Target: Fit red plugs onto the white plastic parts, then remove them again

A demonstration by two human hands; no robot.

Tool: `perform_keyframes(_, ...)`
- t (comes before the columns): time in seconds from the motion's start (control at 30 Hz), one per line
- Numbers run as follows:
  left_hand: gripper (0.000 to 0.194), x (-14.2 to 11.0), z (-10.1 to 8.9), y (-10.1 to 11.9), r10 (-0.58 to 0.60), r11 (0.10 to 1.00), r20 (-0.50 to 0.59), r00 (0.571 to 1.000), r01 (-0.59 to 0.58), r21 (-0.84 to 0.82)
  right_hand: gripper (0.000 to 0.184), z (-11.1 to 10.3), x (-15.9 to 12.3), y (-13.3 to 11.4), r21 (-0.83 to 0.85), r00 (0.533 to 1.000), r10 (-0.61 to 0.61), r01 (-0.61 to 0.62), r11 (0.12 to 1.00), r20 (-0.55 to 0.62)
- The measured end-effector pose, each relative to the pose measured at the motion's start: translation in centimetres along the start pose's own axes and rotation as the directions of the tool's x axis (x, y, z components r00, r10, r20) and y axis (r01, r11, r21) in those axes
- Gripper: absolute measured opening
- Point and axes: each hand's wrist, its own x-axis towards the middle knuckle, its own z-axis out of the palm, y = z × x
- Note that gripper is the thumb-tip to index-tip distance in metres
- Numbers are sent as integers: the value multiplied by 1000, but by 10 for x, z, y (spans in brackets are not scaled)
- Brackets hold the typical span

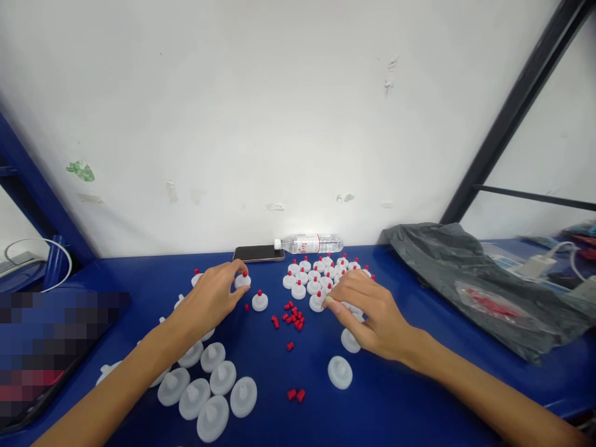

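My left hand [216, 285] has its thumb and index finger closed around a white plastic disc with a red cap [243, 281]. A similar capped disc [259, 302] stands upright just to its right. My right hand [367, 310] pinches the right edge of another white disc with a red cap [317, 302], at the front of a cluster of capped discs [313, 285]. Its curled fingers hide part of that cluster. Small loose red caps [292, 318] lie in a pile between the hands. White discs without caps [223, 377] spread below my left forearm.
A phone [258, 253] and a clear plastic bottle [311, 243] lie by the wall. At right, a grey plastic bag [447, 279] carries a clear packet of red pieces [488, 304]. An uncapped disc [339, 372] and two red caps [296, 395] lie nearer on the blue table [298, 428].
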Motion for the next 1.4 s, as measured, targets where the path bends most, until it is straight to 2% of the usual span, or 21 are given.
perform_keyframes(0.17,38,1,16,-12,81,996,47,996,-79,-42,16,3,-1,3,-42,997,-24,27,999,69)
perform_keyframes(0.27,37,-3,8,-5,107,994,-8,994,-107,12,22,-4,1,4,-85,993,17,-7,996,119)
perform_keyframes(0.33,30,-5,-3,2,87,995,1,996,-87,55,26,-16,5,4,-85,970,140,-125,989,199)
perform_keyframes(0.37,28,-7,-9,4,70,996,34,997,-72,59,26,-24,8,4,-72,939,231,-220,973,255)
perform_keyframes(0.4,27,-7,-13,6,58,997,73,996,-62,55,25,-32,10,4,-54,880,312,-314,948,359)
perform_keyframes(0.5,21,-9,-16,5,59,997,163,985,-68,48,21,-51,14,8,-8,717,358,-441,897,599)
perform_keyframes(0.57,16,-9,-10,3,84,993,198,977,-98,64,21,-55,13,12,5,665,333,-452,892,669)
perform_keyframes(0.67,12,-9,-1,1,106,989,260,960,-130,76,13,-48,8,18,15,643,300,-437,899,705)
perform_keyframes(0.77,14,-9,-1,3,112,987,272,956,-139,82,7,-40,6,19,74,673,266,-431,899,690)
perform_keyframes(0.9,13,-10,-14,9,100,991,151,983,-111,69,14,-35,8,12,208,785,251,-430,878,566)
perform_keyframes(1.0,15,-12,-22,19,99,994,74,992,-96,-52,15,-29,9,6,288,816,308,-485,826,490)
perform_keyframes(1.07,15,-14,-24,28,120,976,61,991,-106,-191,14,-22,8,2,282,834,329,-478,832,444)
perform_keyframes(1.23,19,-25,-16,52,151,878,45,988,-113,-465,13,0,2,-10,185,917,274,-335,924,290)
perform_keyframes(1.33,18,-31,-12,61,211,855,78,974,-145,-498,20,11,-4,-13,171,962,172,-209,963,212)
perform_keyframes(1.4,17,-34,-10,64,267,841,108,958,-177,-511,24,16,-7,-14,174,976,128,-159,972,176)
